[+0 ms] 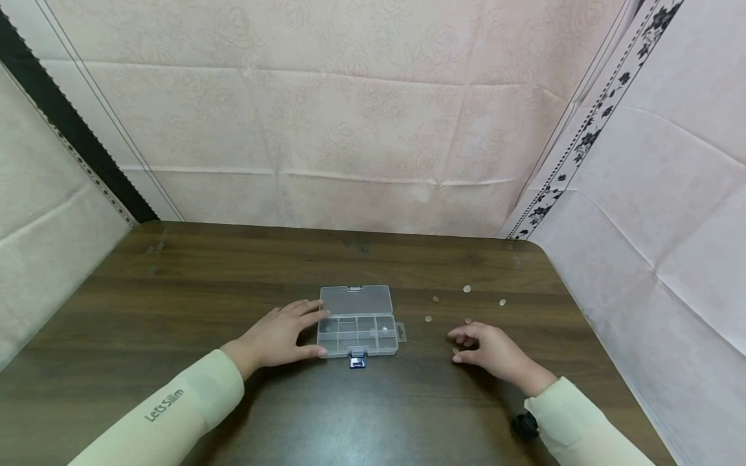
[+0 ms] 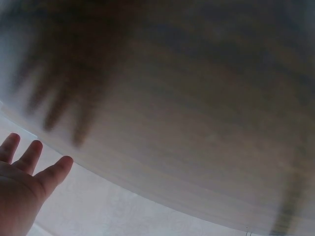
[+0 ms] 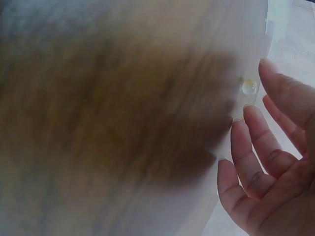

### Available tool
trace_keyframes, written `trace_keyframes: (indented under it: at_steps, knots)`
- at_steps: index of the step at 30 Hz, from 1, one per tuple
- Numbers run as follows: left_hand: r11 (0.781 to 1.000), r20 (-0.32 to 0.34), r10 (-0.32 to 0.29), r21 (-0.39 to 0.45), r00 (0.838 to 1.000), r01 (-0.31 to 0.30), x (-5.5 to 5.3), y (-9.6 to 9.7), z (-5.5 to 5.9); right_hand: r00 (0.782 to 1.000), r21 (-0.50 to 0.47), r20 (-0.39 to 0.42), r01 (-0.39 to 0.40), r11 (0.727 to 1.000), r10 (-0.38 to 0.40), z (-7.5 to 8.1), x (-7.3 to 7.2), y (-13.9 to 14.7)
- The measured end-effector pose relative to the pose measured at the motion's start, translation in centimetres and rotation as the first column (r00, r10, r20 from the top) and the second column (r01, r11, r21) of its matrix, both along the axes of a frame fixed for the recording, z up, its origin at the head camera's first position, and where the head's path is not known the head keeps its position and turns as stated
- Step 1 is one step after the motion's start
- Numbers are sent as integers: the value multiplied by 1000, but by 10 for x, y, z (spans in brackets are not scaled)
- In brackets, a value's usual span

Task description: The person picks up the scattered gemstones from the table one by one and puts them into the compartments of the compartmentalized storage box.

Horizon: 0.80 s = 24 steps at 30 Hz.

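A clear plastic compartment box lies on the table with its lid folded back. Small pale pieces show in its right-hand compartments. My left hand rests at the box's left side, its fingertips by the lid edge and its thumb at the near left corner. In the left wrist view the fingers look straight and spread. Right of the box, my right hand is low over the table with fingers loosely bent. A small round disc sits by its thumb tip, in the gap between thumb and fingers.
Several small round discs are scattered right of the box, among them a pale one, a brownish one and one farther right. A blue-looking clasp juts from the box's front. Patterned cloth hangs behind the brown table.
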State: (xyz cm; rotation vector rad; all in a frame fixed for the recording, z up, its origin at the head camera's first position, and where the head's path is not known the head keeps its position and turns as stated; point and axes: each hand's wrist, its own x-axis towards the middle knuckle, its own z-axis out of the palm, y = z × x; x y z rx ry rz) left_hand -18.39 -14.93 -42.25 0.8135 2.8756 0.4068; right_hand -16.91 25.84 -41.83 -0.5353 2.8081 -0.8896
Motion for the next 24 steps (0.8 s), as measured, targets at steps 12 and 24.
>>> trace_keyframes:
  at_steps: [12, 24]
  knots:
    - [1000, 1, 7, -1, 1000, -7, 0, 0, -1, 999, 50, -21, -39, 998, 40, -2, -1, -2]
    - [1000, 6, 13, -4, 1000, -13, 0, 1, 0, 997, 88, -52, -60, 994, 64, -2, -2, -4]
